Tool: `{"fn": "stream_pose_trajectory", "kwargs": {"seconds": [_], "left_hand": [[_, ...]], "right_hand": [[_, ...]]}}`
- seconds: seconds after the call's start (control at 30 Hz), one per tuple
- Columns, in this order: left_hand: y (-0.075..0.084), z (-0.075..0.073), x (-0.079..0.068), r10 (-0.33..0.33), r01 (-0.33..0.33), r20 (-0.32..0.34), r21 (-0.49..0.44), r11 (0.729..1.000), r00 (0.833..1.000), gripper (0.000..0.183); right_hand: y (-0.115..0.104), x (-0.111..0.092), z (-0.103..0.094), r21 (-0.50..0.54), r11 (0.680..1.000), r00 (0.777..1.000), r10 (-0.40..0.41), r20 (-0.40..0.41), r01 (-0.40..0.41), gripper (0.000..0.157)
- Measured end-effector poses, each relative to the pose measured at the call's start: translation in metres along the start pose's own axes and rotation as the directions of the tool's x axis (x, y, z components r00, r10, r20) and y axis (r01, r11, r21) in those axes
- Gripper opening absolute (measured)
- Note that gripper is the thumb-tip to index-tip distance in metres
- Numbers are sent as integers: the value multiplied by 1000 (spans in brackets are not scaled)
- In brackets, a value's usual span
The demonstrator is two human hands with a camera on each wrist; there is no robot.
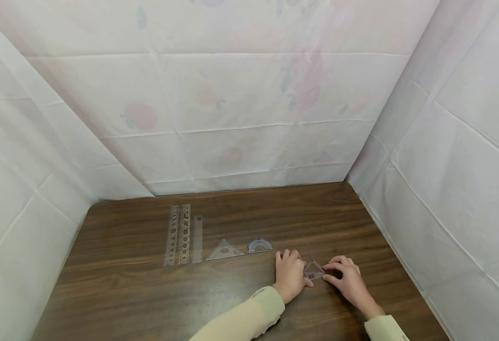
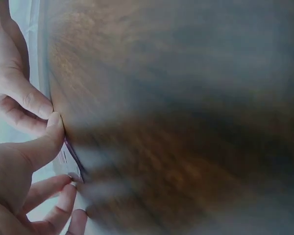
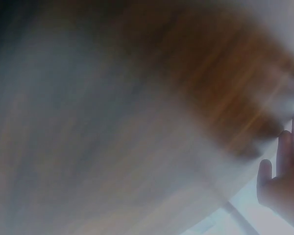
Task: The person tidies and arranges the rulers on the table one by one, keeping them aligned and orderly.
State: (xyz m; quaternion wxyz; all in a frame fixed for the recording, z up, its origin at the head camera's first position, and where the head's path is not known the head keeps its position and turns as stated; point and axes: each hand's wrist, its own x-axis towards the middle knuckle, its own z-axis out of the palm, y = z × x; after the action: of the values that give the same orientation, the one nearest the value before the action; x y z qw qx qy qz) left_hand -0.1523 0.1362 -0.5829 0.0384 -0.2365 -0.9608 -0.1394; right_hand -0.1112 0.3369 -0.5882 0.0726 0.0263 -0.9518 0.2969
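Note:
A small clear set square with an opening in its middle lies between my two hands at the right of the table. My left hand holds its left side, thumb at the near edge and fingers toward the far side. On the right corner, the thumb and index finger of my right hand pinch it. In the left wrist view, the left thumb is close to the right hand, and the set square's edge shows below it. The right wrist view is blurred; only fingers show at its right edge.
Left of my hands a protractor, a larger clear set square, a plain ruler and two template rulers line up on the brown wooden table. White cloth walls close in the back and sides.

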Motion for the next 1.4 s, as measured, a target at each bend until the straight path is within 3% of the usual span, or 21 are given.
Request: {"fn": "stream_pose_trajectory", "kwargs": {"seconds": [0.3,0.63,0.87,1.17,1.4], "left_hand": [[-2,0,0,-27,26,-2,-135,991,1000,51],[-7,-6,5,1,-6,-29,-173,985,1000,43],[-10,-22,20,13,-26,-68,-199,980,998,43],[-14,-51,42,31,-63,-149,-217,974,988,43],[-21,-65,55,31,-59,-137,-207,977,990,44]], "right_hand": [[-1,0,1,-9,1000,1000,2,3,-2,20],[-3,2,-1,-2,1000,999,-29,-29,29,19],[-10,15,-14,12,997,993,-76,-95,77,21],[-23,40,-32,12,988,968,-149,-202,155,24],[-33,55,-37,30,989,964,-134,-228,144,24]]}}
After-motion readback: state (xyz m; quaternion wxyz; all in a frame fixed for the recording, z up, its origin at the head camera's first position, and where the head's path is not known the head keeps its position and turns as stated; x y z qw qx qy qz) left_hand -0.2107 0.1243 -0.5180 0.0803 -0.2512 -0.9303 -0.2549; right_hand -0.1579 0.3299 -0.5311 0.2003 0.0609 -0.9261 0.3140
